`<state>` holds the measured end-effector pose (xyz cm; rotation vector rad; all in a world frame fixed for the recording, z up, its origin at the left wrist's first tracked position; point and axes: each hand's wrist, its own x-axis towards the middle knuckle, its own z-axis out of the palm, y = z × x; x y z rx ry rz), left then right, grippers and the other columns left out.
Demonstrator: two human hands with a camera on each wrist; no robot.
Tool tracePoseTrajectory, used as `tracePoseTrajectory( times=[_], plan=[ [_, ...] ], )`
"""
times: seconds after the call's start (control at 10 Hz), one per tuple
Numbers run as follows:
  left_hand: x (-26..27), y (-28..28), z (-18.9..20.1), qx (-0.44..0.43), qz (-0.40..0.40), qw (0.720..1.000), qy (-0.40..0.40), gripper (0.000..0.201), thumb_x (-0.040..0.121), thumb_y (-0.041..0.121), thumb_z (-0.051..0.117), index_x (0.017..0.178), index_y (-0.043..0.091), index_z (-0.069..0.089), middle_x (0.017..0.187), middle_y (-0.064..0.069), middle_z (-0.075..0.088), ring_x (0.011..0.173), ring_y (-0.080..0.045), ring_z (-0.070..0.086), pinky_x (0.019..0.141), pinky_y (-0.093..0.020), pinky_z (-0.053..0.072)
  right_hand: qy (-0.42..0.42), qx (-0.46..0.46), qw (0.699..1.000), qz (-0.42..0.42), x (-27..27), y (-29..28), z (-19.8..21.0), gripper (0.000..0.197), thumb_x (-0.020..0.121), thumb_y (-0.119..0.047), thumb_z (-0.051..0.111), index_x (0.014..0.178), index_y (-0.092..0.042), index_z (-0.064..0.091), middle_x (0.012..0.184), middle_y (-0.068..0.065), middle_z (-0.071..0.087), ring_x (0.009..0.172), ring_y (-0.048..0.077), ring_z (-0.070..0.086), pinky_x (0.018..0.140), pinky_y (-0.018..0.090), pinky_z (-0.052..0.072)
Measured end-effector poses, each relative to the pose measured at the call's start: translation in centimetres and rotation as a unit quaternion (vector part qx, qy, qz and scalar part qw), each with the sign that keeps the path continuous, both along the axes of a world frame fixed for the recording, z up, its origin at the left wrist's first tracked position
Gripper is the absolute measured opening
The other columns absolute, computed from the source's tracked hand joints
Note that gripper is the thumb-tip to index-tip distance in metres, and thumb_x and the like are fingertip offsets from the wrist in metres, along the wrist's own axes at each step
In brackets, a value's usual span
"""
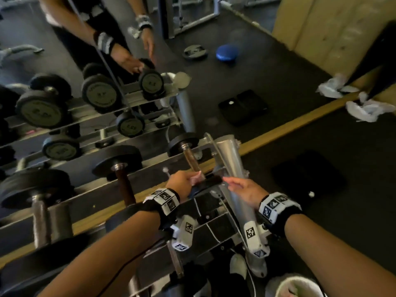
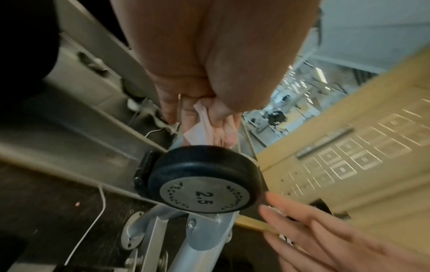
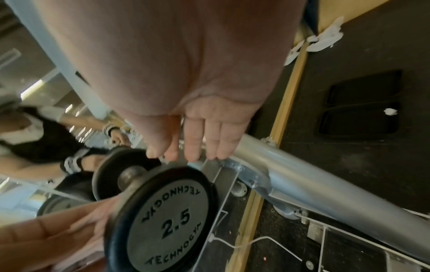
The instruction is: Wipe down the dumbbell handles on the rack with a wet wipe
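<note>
The small 2.5 dumbbell (image 1: 190, 159) lies at the right end of the rack (image 1: 230, 166), its near black head (image 2: 204, 180) facing me. My left hand (image 1: 187, 181) grips a pale wet wipe (image 2: 200, 128) around the near end of its brownish handle (image 1: 189, 157). My right hand (image 1: 237, 187) is open with straight fingers (image 3: 197, 145) just right of the near head (image 3: 167, 219); whether it touches the head is not visible. Two heavier dumbbells (image 1: 122, 183) sit to the left on the same shelf.
A mirror behind the rack repeats the dumbbells and my arms. On the dark floor to the right lie a black scale (image 1: 308, 179) and crumpled white wipes (image 1: 368, 108). A white tub (image 1: 297, 286) stands at the bottom right. The rack's silver post (image 3: 314, 184) slants beside my right hand.
</note>
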<state>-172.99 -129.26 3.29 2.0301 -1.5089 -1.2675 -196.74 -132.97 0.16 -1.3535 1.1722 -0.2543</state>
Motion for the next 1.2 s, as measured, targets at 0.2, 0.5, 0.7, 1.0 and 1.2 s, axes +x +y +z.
tracePoseTrajectory(
  times=[0.2,0.5,0.7,1.0,1.2],
  plan=[
    [-5.1,0.4,4.2,-0.093,-0.058,0.993,0.034,0.033,0.098,-0.002,0.052,0.127,0.011,0.062,0.124,-0.013,0.065,0.116,-0.025,0.061,0.1,-0.031,0.047,0.005,-0.074,0.98,-0.183,-8.9,10.0,4.1,0.034,0.094,0.004,0.056,0.121,-0.013,0.063,0.128,0.014,0.063,0.106,0.007,0.06,0.094,0.016,0.044],
    [-23.1,11.4,8.7,-0.227,-0.328,0.917,0.021,0.012,0.094,0.009,0.06,0.1,0.012,0.07,0.098,-0.003,0.065,0.09,-0.016,0.06,0.077,-0.02,0.039,0.214,-0.127,0.919,-0.306,-23.6,28.9,8.1,0.018,0.098,-0.02,0.058,0.113,-0.024,0.066,0.108,-0.002,0.071,0.105,0.016,0.065,0.101,0.034,0.046],
    [-34.3,21.2,3.6,-0.208,-0.442,0.872,0.037,0.014,0.088,0.009,0.071,0.101,0.009,0.076,0.106,-0.006,0.063,0.096,-0.019,0.064,0.09,-0.026,0.048,0.254,-0.181,0.847,-0.431,-33.5,46.0,11.6,0.023,0.095,-0.019,0.061,0.098,-0.042,0.062,0.096,-0.006,0.073,0.097,0.017,0.069,0.095,0.036,0.052],
    [-42.6,29.9,-4.9,-0.052,-0.572,0.798,-0.185,0.044,0.099,0.023,0.053,0.143,0.022,0.053,0.145,-0.008,0.053,0.129,-0.031,0.054,0.107,-0.042,0.044,0.313,-0.179,0.82,-0.444,-40.2,61.3,13.8,0.024,0.093,-0.008,0.062,0.107,-0.027,0.066,0.097,-0.003,0.072,0.095,0.016,0.069,0.093,0.046,0.052],
    [-41.7,30.3,-3.3,-0.055,-0.554,0.801,-0.22,0.034,0.101,0.027,0.048,0.131,0.026,0.062,0.129,-0.003,0.066,0.117,-0.024,0.061,0.1,-0.04,0.049,0.338,-0.299,0.798,-0.399,-41.2,62.9,20.9,0.021,0.093,-0.022,0.062,0.111,-0.034,0.063,0.105,-0.01,0.072,0.098,0.007,0.068,0.095,0.035,0.053]
  ],
)
